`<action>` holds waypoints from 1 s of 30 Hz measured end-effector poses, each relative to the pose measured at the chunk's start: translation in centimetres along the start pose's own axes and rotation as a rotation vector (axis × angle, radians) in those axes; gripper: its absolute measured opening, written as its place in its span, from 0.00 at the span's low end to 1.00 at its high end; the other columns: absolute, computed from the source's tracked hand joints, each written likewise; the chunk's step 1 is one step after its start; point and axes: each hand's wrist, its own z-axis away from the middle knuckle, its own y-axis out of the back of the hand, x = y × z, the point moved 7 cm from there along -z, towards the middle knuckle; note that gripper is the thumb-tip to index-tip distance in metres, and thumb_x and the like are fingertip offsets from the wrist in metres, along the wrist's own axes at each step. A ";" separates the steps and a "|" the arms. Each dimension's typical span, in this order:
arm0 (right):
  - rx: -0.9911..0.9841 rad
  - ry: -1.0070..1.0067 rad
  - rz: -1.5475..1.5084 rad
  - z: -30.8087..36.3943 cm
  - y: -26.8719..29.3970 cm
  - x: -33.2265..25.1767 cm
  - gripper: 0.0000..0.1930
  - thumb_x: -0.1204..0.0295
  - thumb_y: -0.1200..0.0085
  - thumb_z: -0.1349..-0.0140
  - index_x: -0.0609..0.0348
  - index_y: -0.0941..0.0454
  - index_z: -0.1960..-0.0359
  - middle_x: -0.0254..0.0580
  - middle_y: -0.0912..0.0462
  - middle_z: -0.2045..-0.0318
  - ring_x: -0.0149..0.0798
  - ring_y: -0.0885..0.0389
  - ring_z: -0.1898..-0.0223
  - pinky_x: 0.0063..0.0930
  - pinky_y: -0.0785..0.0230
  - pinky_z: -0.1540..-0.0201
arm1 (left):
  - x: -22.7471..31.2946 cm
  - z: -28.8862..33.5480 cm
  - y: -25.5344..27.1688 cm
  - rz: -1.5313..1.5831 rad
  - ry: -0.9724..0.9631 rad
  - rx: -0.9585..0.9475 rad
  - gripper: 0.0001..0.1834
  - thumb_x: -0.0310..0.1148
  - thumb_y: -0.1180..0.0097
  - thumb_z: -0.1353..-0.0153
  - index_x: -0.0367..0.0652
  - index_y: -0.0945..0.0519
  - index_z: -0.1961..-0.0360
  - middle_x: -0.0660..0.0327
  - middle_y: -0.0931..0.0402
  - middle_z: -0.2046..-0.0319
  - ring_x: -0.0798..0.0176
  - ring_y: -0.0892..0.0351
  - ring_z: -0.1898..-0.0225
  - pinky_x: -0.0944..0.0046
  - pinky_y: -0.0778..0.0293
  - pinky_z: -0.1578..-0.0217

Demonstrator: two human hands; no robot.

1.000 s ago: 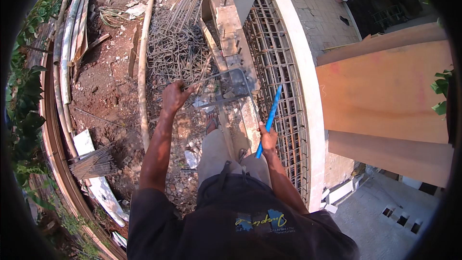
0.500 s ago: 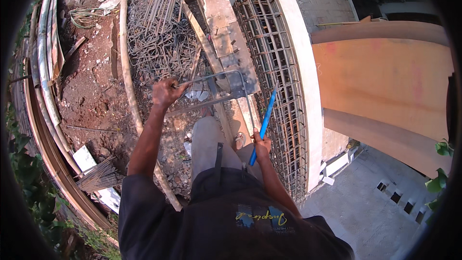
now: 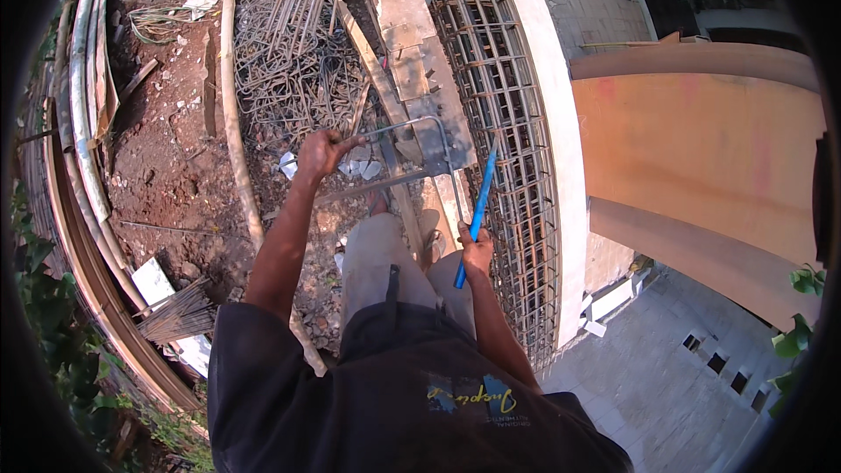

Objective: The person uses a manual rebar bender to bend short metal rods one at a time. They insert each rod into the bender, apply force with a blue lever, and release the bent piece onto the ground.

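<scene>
Left hand (image 3: 320, 155) grips a bent rod (image 3: 412, 123); right hand (image 3: 477, 255) clasps a blue pipe (image 3: 483, 192), perhaps the rod too, near a cage (image 3: 517, 153).

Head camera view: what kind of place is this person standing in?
It looks like an outdoor building site. You can see a long cage of brownish steel bars, a tangled heap of bent grey metal rods, and bare reddish-brown soil with pale rubble.
</scene>
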 end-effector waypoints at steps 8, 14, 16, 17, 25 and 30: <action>-0.151 0.116 0.070 -0.4 8.6 -3.1 0.16 0.60 0.30 0.29 0.64 0.11 0.58 0.35 0.21 0.73 0.31 0.26 0.70 0.32 0.31 0.63 | 0.4 0.9 -0.2 0.049 0.030 0.176 0.50 0.79 0.26 0.54 0.34 0.08 0.57 0.49 0.12 0.72 0.47 0.10 0.66 0.49 0.16 0.58; -0.224 0.176 0.419 -6.4 15.9 -3.8 0.26 0.46 0.30 0.32 0.60 0.12 0.68 0.26 0.28 0.80 0.26 0.33 0.76 0.32 0.40 0.71 | 1.3 2.3 0.3 0.017 0.072 0.210 0.49 0.79 0.26 0.55 0.37 0.07 0.58 0.44 0.10 0.69 0.44 0.08 0.62 0.46 0.15 0.53; -0.383 0.150 0.425 -9.1 16.8 -2.5 0.27 0.44 0.31 0.32 0.60 0.12 0.69 0.26 0.29 0.81 0.26 0.33 0.75 0.32 0.40 0.71 | 1.0 1.8 0.1 0.048 0.119 0.204 0.47 0.78 0.24 0.58 0.37 0.06 0.62 0.44 0.10 0.68 0.44 0.08 0.61 0.46 0.15 0.52; -0.406 0.137 0.453 -10.2 17.0 -2.4 0.28 0.42 0.32 0.31 0.59 0.13 0.71 0.25 0.31 0.82 0.26 0.34 0.75 0.32 0.41 0.71 | 0.8 1.8 0.1 0.047 0.119 0.220 0.47 0.78 0.24 0.58 0.37 0.06 0.63 0.44 0.10 0.68 0.44 0.09 0.61 0.47 0.16 0.52; -0.593 0.327 0.640 -19.7 17.0 -4.8 0.33 0.36 0.34 0.33 0.60 0.13 0.72 0.31 0.30 0.83 0.30 0.32 0.76 0.36 0.39 0.72 | 0.3 1.7 -1.0 0.072 0.197 0.225 0.54 0.78 0.22 0.59 0.31 0.10 0.53 0.41 0.10 0.57 0.45 0.10 0.51 0.47 0.16 0.45; -0.609 0.429 0.918 -23.0 16.2 -9.3 0.38 0.29 0.37 0.37 0.58 0.14 0.76 0.33 0.30 0.85 0.33 0.32 0.78 0.39 0.36 0.71 | -0.4 1.8 -1.4 0.085 0.184 0.238 0.56 0.78 0.22 0.60 0.30 0.11 0.50 0.39 0.12 0.51 0.43 0.12 0.45 0.43 0.16 0.44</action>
